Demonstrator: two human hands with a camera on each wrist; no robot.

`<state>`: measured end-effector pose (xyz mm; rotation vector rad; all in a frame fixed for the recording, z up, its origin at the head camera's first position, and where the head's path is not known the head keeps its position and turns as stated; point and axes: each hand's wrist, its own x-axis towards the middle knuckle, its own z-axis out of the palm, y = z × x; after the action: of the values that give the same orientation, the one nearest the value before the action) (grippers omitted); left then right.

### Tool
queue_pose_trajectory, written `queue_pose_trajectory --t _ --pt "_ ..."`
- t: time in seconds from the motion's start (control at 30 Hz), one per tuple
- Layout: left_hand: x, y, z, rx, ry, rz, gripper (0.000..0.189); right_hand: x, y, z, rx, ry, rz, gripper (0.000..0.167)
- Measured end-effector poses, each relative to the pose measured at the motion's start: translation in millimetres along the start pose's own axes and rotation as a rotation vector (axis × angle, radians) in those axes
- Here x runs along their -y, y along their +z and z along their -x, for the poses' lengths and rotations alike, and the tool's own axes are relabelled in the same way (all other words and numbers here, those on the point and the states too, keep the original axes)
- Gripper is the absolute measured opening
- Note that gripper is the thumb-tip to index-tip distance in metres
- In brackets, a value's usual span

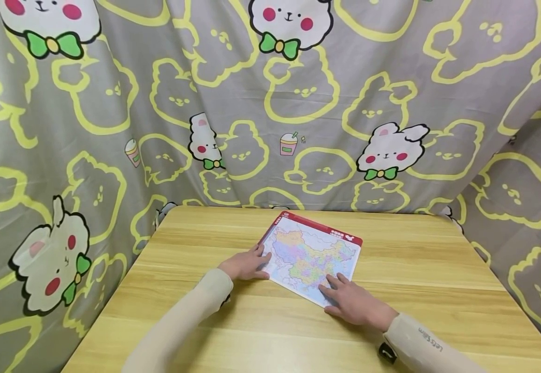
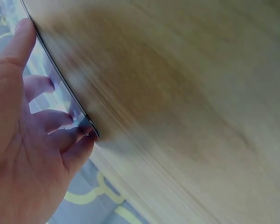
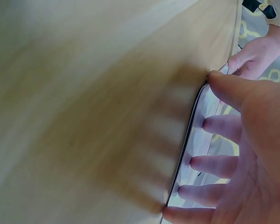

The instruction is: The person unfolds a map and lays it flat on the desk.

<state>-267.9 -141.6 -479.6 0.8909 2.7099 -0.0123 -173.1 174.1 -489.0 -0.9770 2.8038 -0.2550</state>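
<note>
Head: map board (image 1: 311, 254) lies on wooden table (image 1: 414, 259), print upward; left hand (image 1: 248, 263) and right hand (image 1: 357, 301) rest on it, fingers spread, grasping nothing. Left wrist: board's thin dark edge (image 2: 61, 76) shows. Right wrist: thumb (image 3: 231, 91) touches a rounded corner (image 3: 201, 90).

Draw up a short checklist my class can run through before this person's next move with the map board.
1. Map board has its printed side up: ok.
2. Left hand touches the board at its near left corner: ok.
3. Right hand touches the board at its near right corner: ok.
4. Board lined up with the table: not ok, it sits askew.
5. Board's far corner well inside the table's back edge: not ok, they nearly meet in the head view.
6. Board pressed fully flat: cannot tell.
</note>
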Motion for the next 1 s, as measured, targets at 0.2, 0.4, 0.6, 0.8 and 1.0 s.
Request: queue_pose_trajectory --t 0.2,0.4,0.6,0.8,1.0 --pt "-1.5 2.6 0.9 0.008 0.009 -0.024 0.068 -4.6 -1.3 1.9 -0.016 -0.016 -0.002 0.054" --pt "-6.5 3.0 4.2 0.019 0.004 -0.027 0.067 -8.6 -1.3 2.6 -0.017 -0.003 0.000 0.054" --pt "-11.7 3.5 7.5 0.019 0.024 -0.031 0.063 -14.7 -1.4 3.2 -0.032 -0.001 -0.008 0.054" --pt "-13.9 7.8 8.3 0.007 0.032 -0.056 0.062 -18.9 -3.3 4.1 -0.045 0.000 -0.009 0.053" --pt "-19.6 6.8 12.1 0.001 0.036 -0.041 0.061 -21.8 -4.7 4.7 -0.045 0.025 -0.013 0.053"
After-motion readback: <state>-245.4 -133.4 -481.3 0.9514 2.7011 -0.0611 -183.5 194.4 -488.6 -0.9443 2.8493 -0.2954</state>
